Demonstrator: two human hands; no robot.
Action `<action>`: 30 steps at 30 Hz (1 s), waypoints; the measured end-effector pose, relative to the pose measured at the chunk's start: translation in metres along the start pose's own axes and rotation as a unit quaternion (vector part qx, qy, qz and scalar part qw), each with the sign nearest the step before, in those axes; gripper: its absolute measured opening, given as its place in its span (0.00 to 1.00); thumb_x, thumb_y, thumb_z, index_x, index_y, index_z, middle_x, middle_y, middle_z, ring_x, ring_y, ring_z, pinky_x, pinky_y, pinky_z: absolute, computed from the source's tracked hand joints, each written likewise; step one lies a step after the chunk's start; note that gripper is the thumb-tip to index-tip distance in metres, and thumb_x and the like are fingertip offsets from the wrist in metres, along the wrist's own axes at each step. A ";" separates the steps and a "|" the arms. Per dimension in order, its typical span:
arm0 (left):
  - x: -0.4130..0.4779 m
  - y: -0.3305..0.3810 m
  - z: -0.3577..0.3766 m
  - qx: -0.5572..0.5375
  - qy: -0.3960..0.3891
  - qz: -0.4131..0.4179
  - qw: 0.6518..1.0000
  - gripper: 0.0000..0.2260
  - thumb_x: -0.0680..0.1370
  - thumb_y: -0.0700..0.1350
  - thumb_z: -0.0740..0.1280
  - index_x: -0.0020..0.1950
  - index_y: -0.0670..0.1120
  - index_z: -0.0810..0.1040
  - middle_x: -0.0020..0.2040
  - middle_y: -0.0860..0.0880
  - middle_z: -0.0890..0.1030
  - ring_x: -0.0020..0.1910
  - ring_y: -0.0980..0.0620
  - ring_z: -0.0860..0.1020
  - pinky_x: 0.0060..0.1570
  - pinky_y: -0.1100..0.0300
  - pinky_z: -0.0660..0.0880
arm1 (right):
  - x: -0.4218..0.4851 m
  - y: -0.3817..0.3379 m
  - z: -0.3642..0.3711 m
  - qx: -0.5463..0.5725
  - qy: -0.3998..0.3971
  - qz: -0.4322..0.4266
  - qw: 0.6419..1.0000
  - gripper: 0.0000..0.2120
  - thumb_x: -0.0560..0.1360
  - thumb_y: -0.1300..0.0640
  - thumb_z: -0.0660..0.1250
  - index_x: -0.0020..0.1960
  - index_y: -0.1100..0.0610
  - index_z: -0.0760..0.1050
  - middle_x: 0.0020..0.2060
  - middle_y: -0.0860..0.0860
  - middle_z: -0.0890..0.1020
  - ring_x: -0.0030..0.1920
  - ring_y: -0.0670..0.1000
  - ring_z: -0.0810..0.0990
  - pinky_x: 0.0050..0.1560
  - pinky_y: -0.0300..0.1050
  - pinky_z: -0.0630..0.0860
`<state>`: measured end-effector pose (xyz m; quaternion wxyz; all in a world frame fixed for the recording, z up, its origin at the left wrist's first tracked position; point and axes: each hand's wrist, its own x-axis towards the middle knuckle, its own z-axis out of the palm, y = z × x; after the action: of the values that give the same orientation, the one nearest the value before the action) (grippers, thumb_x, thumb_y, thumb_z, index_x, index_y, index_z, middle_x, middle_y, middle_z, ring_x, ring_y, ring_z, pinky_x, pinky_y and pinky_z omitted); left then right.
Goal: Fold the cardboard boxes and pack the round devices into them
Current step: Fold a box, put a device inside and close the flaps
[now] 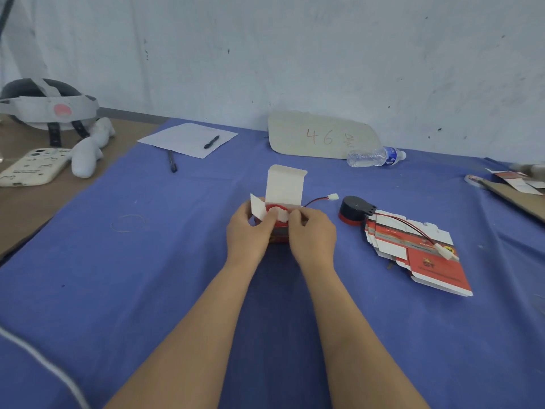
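Your forearms run up over the blue cloth (118, 290) to the box (278, 233), which stands upright at mid-table between both hands. Your left hand (250, 231) curls round the box's left side, with its thumb up by the side flap (258, 208). Your right hand (312, 233) holds the right side and pinches the small front flap (282, 215) at the mouth.

The round device (275, 206) sits inside with only its red rim showing. Its wire (317, 200) runs out over the right edge, and the connector (334, 197) lies on the cloth beside the box.

Before you close anything, coil that wire in on top of the device. If a flap folds over it, the flap will likely spring back or crease the lead. Keep your left grip firm so the box stays square. Press the side flap and front flap down flat first. Then bring the tall lid (284, 184) forward and slide its bent tab inside the front wall, not outside it.

The second device (355, 211) and the flat boxes (418, 252) wait near your right, with that device's lead lying across them.
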<state>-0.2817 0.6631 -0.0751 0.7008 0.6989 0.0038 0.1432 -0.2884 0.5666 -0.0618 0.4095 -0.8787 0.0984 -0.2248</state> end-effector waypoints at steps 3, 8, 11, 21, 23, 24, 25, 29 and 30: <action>-0.002 0.003 0.005 -0.029 -0.027 0.017 0.999 0.12 0.76 0.42 0.67 0.48 0.61 0.76 0.61 0.52 0.79 0.56 0.53 0.79 0.56 0.51 0.78 | -0.001 0.000 -0.001 0.065 0.004 0.025 0.998 0.13 0.79 0.58 0.58 0.42 0.57 0.79 0.41 0.52 0.79 0.36 0.46 0.72 0.32 0.34 0.66; 0.001 0.003 0.006 -0.071 0.011 -0.056 0.996 0.26 0.74 0.48 0.72 0.70 0.47 0.69 0.73 0.45 0.65 0.63 0.51 0.76 0.62 0.51 0.75 | -0.012 -0.010 0.005 0.104 0.007 -0.039 0.994 0.12 0.80 0.58 0.59 0.51 0.55 0.81 0.44 0.49 0.78 0.43 0.47 0.77 0.41 0.31 0.71; 0.002 0.002 0.005 -0.111 0.002 -0.044 0.993 0.11 0.75 0.44 0.70 0.56 0.47 0.78 0.50 0.49 0.84 0.49 0.52 0.83 0.43 0.62 0.80 | -0.014 -0.016 0.008 0.104 0.025 -0.075 0.991 0.12 0.79 0.59 0.60 0.56 0.56 0.80 0.47 0.45 0.76 0.52 0.49 0.77 0.53 0.38 0.74; 0.004 -0.001 0.001 -0.018 -0.017 -0.012 1.000 0.05 0.75 0.42 0.67 0.49 0.51 0.77 0.45 0.55 0.81 0.47 0.55 0.80 0.42 0.65 0.77 | 0.008 0.002 -0.007 0.153 0.108 0.038 0.982 0.12 0.78 0.57 0.60 0.59 0.55 0.77 0.51 0.46 0.73 0.51 0.47 0.74 0.53 0.39 0.68; 0.004 -0.001 0.000 0.012 -0.032 -0.009 0.999 0.08 0.75 0.43 0.67 0.54 0.51 0.75 0.48 0.56 0.80 0.49 0.56 0.78 0.46 0.63 0.77 | 0.016 0.014 -0.016 0.222 0.121 0.133 0.958 0.12 0.79 0.52 0.61 0.56 0.58 0.77 0.47 0.47 0.76 0.45 0.45 0.73 0.50 0.41 0.68; 0.004 -0.001 0.000 0.020 -0.041 -0.007 0.999 0.10 0.76 0.44 0.67 0.56 0.52 0.74 0.50 0.56 0.79 0.50 0.56 0.78 0.48 0.60 0.77 | 0.018 0.019 -0.019 0.250 0.115 0.164 0.947 0.14 0.79 0.50 0.61 0.54 0.59 0.76 0.46 0.48 0.77 0.44 0.45 0.73 0.49 0.42 0.68; 0.004 -0.002 0.000 0.025 -0.050 -0.002 0.998 0.11 0.76 0.44 0.67 0.57 0.52 0.74 0.51 0.55 0.79 0.51 0.56 0.78 0.49 0.59 0.78 | 0.020 0.023 -0.021 0.271 0.102 0.186 0.939 0.17 0.79 0.48 0.62 0.56 0.60 0.77 0.48 0.49 0.80 0.47 0.46 0.76 0.50 0.43 0.70; 0.000 0.001 -0.001 0.027 -0.102 0.020 0.994 0.09 0.77 0.45 0.67 0.51 0.60 0.73 0.49 0.60 0.78 0.50 0.61 0.77 0.39 0.71 0.75 | 0.026 0.027 -0.028 0.319 0.066 0.218 0.920 0.20 0.78 0.51 0.64 0.63 0.63 0.75 0.52 0.52 0.83 0.56 0.52 0.78 0.58 0.48 0.74; 0.000 0.002 -0.002 0.031 -0.110 0.019 0.993 0.09 0.77 0.46 0.67 0.49 0.61 0.72 0.49 0.61 0.78 0.50 0.61 0.77 0.40 0.71 0.76 | 0.027 0.028 -0.030 0.334 0.071 0.213 0.915 0.17 0.77 0.54 0.65 0.61 0.63 0.76 0.47 0.49 0.85 0.51 0.51 0.78 0.56 0.48 0.74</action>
<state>-0.2825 0.6648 -0.0734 0.6721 0.7316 -0.0823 0.0786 -0.2783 0.5187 -0.0573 0.7094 -0.6304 0.2315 -0.2138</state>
